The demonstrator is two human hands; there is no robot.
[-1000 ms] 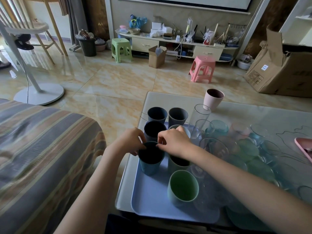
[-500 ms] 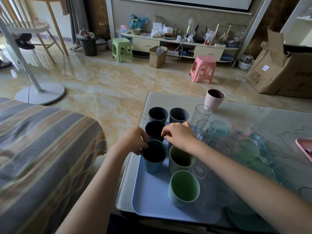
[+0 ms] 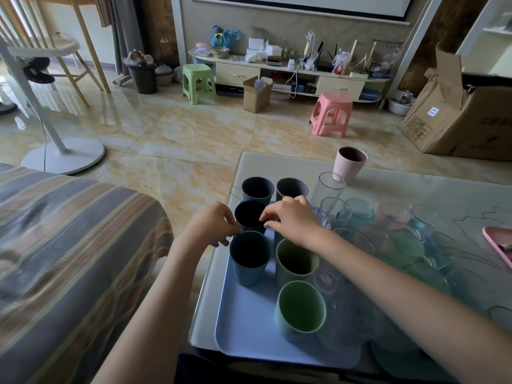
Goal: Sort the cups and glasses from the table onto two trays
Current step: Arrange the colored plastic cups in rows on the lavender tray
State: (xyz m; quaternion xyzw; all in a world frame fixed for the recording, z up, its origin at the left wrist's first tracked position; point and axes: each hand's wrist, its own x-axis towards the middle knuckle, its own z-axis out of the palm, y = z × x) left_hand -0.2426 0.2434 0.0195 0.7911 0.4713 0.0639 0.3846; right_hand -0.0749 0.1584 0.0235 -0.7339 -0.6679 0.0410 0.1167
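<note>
A blue tray (image 3: 249, 325) lies at the table's near left and carries several opaque cups. My left hand (image 3: 212, 225) and my right hand (image 3: 291, 217) both pinch the rim of a dark cup (image 3: 249, 216) in the tray's second row. In front of it stand a blue ribbed cup (image 3: 249, 259), a pale green cup (image 3: 296, 263) and a bright green cup (image 3: 300, 310). Two dark cups (image 3: 257, 188) (image 3: 291, 188) stand behind. A pink cup (image 3: 349, 163) stands alone on the table. Clear and tinted glasses (image 3: 357, 214) crowd the right.
A pink tray (image 3: 498, 245) shows at the table's right edge. A striped sofa (image 3: 69, 245) lies to the left of the glass-topped table (image 3: 277, 164). On the tiled floor beyond are a fan base (image 3: 63, 155), green and pink stools and cardboard boxes.
Both hands have moved away from me, from the rim of the blue ribbed cup to the dark cup one row behind it. The cups stand where they were.
</note>
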